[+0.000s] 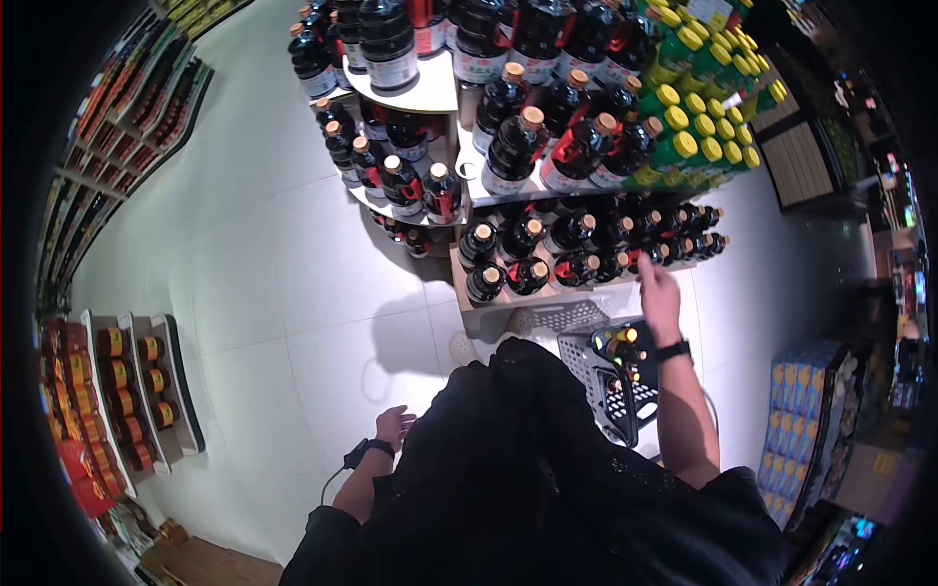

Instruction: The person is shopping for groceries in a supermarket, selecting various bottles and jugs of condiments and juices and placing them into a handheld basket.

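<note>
My right hand [660, 295] reaches out over the front row of dark bottles [528, 274] on the low shelf, a finger stretched out with its tip right at the bottles near the right end. It holds nothing that shows. Down at my left side hangs my left hand [395, 427], open over the floor with nothing in it. The bottles have tan caps and red-and-white labels. Below my right wrist stands a grey shopping basket [576, 359] with a black handle; several bottles with yellow caps [625, 337] lie inside.
Higher shelves [430, 93] carry more big dark bottles, and green bottles with yellow caps [699, 132] fill the right side. Racks of jars [122, 400] stand at the left. Blue-and-yellow packs [793, 420] are stacked at the right. White floor tiles [254, 273] lie between.
</note>
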Available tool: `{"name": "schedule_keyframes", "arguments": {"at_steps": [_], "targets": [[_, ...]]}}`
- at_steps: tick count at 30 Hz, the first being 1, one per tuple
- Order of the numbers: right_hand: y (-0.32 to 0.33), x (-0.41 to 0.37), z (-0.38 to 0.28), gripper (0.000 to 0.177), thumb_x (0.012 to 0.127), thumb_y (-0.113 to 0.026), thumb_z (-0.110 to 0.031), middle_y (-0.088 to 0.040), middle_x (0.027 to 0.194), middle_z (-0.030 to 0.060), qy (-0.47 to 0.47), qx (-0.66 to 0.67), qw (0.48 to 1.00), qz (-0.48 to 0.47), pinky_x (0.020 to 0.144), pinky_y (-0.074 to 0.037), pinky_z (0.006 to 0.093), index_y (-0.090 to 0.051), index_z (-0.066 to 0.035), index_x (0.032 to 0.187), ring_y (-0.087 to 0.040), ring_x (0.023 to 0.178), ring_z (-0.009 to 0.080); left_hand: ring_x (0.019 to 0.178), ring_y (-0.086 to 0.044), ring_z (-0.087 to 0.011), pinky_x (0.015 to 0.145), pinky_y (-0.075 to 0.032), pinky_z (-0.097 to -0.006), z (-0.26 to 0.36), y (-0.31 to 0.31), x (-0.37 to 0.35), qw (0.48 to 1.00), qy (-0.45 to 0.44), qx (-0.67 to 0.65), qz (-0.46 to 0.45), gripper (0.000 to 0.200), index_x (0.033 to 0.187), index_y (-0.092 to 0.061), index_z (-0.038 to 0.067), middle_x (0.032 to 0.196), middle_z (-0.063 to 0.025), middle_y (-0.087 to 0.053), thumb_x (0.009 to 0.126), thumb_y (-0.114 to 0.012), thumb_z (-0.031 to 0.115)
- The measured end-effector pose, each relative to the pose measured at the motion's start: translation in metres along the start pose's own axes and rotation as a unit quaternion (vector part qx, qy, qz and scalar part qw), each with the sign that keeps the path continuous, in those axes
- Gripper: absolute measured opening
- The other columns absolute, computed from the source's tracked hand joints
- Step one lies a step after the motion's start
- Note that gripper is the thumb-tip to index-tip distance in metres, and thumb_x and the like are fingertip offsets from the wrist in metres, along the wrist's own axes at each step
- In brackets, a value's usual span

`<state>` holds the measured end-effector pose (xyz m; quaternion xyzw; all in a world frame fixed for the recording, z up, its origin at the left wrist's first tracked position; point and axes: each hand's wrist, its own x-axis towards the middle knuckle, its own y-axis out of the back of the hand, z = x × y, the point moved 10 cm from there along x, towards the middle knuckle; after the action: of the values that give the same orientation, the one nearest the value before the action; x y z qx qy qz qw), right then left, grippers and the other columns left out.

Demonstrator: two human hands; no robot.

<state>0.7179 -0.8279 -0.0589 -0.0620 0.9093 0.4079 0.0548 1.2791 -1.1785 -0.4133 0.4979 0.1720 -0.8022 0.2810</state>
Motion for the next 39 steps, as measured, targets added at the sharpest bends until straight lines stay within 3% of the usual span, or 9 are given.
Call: {"name": "schedule_keyframes", "arguments": {"at_steps": [5,11,19,25,28,31,34,36,39], "targets": [[-0.033,-0.12,0.221,0.073,0.091,-0.071,-0.052,-0.069,0.12,0.022,-0.157,0.057,0.981,-0.098,0.096,-0.049,0.0368,-0.06,0.01,0.128,-0.066,0.11,0.0279,0.082,-0.068,-0.0265,0.074,-0.059,-0.0392,0.026,0.009,-0.016,0.994,0.076,-0.066,0.045,0.04,0.13,-0.056,0.001,0.103,-0.018,-0.069,0.098,-0.057,0.024],[-0.027,-0.247,0.328,0.029,0.086,-0.081,-0.028,-0.065,0.072,0.0019,-0.209,0.108,0.97,-0.061,0.058,-0.047,0.0272,-0.068,-0.002,0.09,-0.058,0.062,0.0104,0.085,-0.07,-0.0292,0.075,-0.06,-0.0401,0.065,0.006,-0.028,1.0,0.017,0.009,0.02,0.04,0.13,-0.057,0.001,0.104,-0.0187,-0.07,0.097,-0.057,0.024],[-0.024,-0.247,0.344,0.041,0.08,-0.08,-0.04,-0.073,0.076,0.0168,-0.158,0.06,0.984,-0.045,0.073,-0.052,0.0407,-0.076,-0.001,0.091,-0.07,0.073,0.0316,0.077,-0.068,-0.026,0.071,-0.06,-0.0384,0.041,-0.019,-0.083,0.997,-0.04,0.064,0.012,0.038,0.126,-0.057,-0.001,0.101,-0.018,-0.069,0.096,-0.061,0.022],[-0.02,-0.258,0.33,0.033,0.083,-0.078,-0.036,-0.073,0.08,0.0171,-0.176,0.024,0.983,-0.05,0.075,-0.054,0.0382,-0.079,-0.005,0.094,-0.071,0.076,0.0289,0.092,-0.07,-0.0297,0.086,-0.057,-0.0423,-0.051,0.007,-0.112,0.99,-0.038,0.131,-0.019,0.041,0.124,-0.062,0.0,0.105,-0.0181,-0.072,0.095,-0.063,0.029],[-0.029,-0.26,0.34,0.034,0.084,-0.078,-0.036,-0.073,0.075,0.0131,-0.144,0.011,0.989,-0.039,0.067,-0.053,0.0357,-0.078,-0.003,0.095,-0.069,0.067,0.0221,0.103,-0.07,-0.0301,0.095,-0.054,-0.0416,-0.085,0.035,-0.127,0.772,-0.305,0.556,-0.035,0.041,0.119,-0.068,0.0,0.11,-0.017,-0.073,0.093,-0.065,0.032],[-0.037,-0.269,0.334,0.037,0.084,-0.078,-0.037,-0.072,0.075,0.0123,-0.132,0.013,0.99,-0.041,0.065,-0.052,0.0355,-0.078,-0.002,0.098,-0.068,0.066,0.0207,0.11,-0.069,-0.0275,0.101,-0.051,-0.0381,-0.122,0.062,-0.142,0.8,-0.164,0.576,-0.045,0.04,0.115,-0.072,0.001,0.114,-0.0154,-0.073,0.091,-0.066,0.033],[-0.052,-0.28,0.331,0.038,0.084,-0.078,-0.038,-0.071,0.073,0.0104,-0.113,0.013,0.993,-0.03,0.064,-0.051,0.0353,-0.078,-0.002,0.096,-0.066,0.063,0.0201,0.109,-0.069,-0.0312,0.097,-0.053,-0.0411,-0.112,0.069,-0.181,0.713,-0.236,0.66,-0.021,0.042,0.124,-0.067,0.001,0.114,-0.0176,-0.073,0.095,-0.063,0.03],[-0.052,-0.296,0.305,0.037,0.083,-0.077,-0.038,-0.072,0.074,0.0115,-0.169,0.039,0.982,-0.079,0.068,-0.052,0.0361,-0.077,-0.002,0.091,-0.069,0.068,0.0224,0.105,-0.069,-0.0338,0.091,-0.055,-0.0423,-0.124,0.103,-0.166,0.901,-0.138,0.411,-0.019,0.043,0.132,-0.06,0.001,0.113,-0.0202,-0.072,0.098,-0.059,0.027],[-0.071,-0.307,0.288,0.035,0.083,-0.077,-0.036,-0.075,0.081,0.0142,-0.15,0.047,0.985,-0.069,0.075,-0.053,0.037,-0.078,-0.003,0.092,-0.071,0.074,0.0252,0.103,-0.07,-0.0331,0.088,-0.056,-0.0412,-0.115,0.111,-0.192,0.977,-0.042,0.202,0.054,0.042,0.134,-0.057,0.0,0.112,-0.0215,-0.071,0.1,-0.056,0.024]]}}
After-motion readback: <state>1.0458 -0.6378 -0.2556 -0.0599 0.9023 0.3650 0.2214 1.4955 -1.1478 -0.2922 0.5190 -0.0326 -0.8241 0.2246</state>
